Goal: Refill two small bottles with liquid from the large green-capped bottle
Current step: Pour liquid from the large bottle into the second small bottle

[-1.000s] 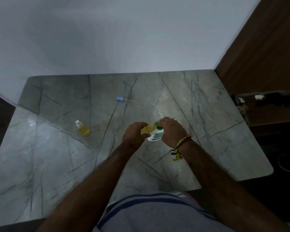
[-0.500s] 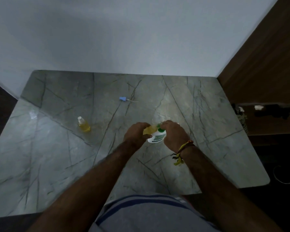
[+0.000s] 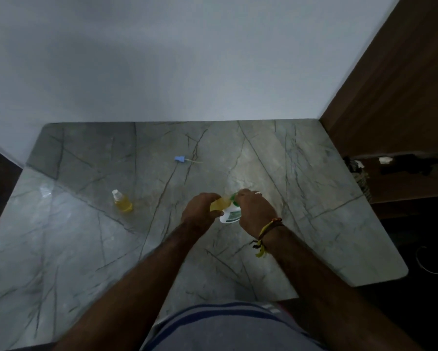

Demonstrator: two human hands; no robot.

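My left hand (image 3: 200, 211) grips a small bottle of yellow liquid (image 3: 220, 205) at the middle of the marble table (image 3: 301, 198). My right hand (image 3: 257, 211) holds the large white bottle (image 3: 230, 216), which is tilted with its green cap end (image 3: 233, 198) against the small bottle. Whether liquid is flowing cannot be seen. A second small bottle (image 3: 122, 201) with yellow liquid and a white cap stands upright on the table to the left, apart from both hands.
A small blue-hubbed needle-like piece (image 3: 183, 159) lies further back on the table. A clear small cap or glint (image 3: 45, 190) sits near the left edge. A white wall runs behind, and a wooden panel and dark shelf (image 3: 402, 163) stand to the right.
Both hands stay together with the two bottles; the view has shifted slightly. The left bottle and the blue piece have not moved.
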